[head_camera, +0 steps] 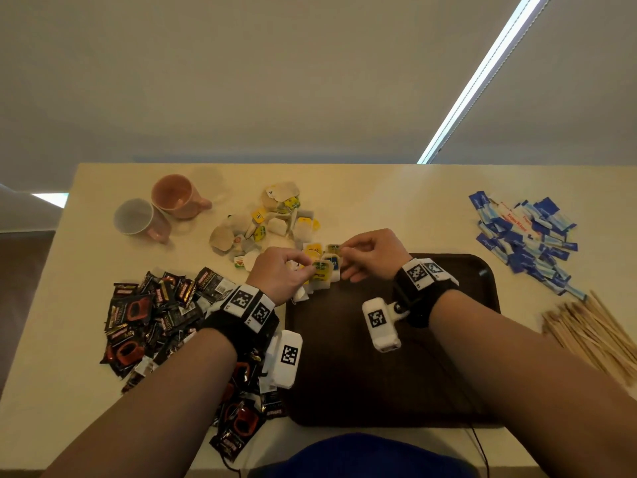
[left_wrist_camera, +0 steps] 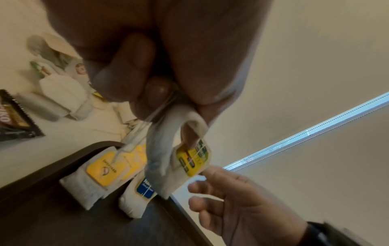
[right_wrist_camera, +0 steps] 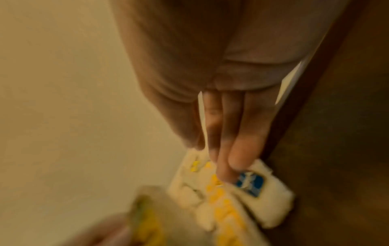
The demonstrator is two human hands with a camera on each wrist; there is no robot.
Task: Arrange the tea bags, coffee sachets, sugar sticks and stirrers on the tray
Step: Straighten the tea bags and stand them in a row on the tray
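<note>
Both forearms reaching forward from the near edge of the surface point(head_camera: 396, 201), hands meeting over the far-left corner of the tray point(head_camera: 448, 391).

Left hand point(head_camera: 279, 274): knuckles up, fingers point(left_wrist_camera: 130, 79) curled, pinching a tea bag point(left_wrist_camera: 160, 153) between thumb and fingertips. Bag hanging bent below the hand, yellow-green tag point(left_wrist_camera: 192, 159) dangling at its side, above the tray corner.

Right hand point(head_camera: 372, 253): wrist raised over the tray's far edge, fingers curled in the head view, fingertips near the yellow-green tag. Lower fingers point(right_wrist_camera: 242, 149) pointing down onto the row of tea bags point(head_camera: 325, 270). Wrist view blurred, so cannot tell whether pinching anything or only touching.

Row of tea bags lying in the tray's far-left corner, overlapping, yellow and blue tags facing up.

Remaining items lying on the surface, off the tray:
- loose tea bags point(head_camera: 265, 222) just beyond the tray corner
- coffee sachets point(head_camera: 151, 315), dark pile left of the tray, partly under the left forearm
- sugar sticks point(head_camera: 527, 236), blue-white pile far right
- stirrers point(head_camera: 593, 336), wooden bundle right of the tray
- two mugs point(head_camera: 162, 208) lying tipped at far left
</note>
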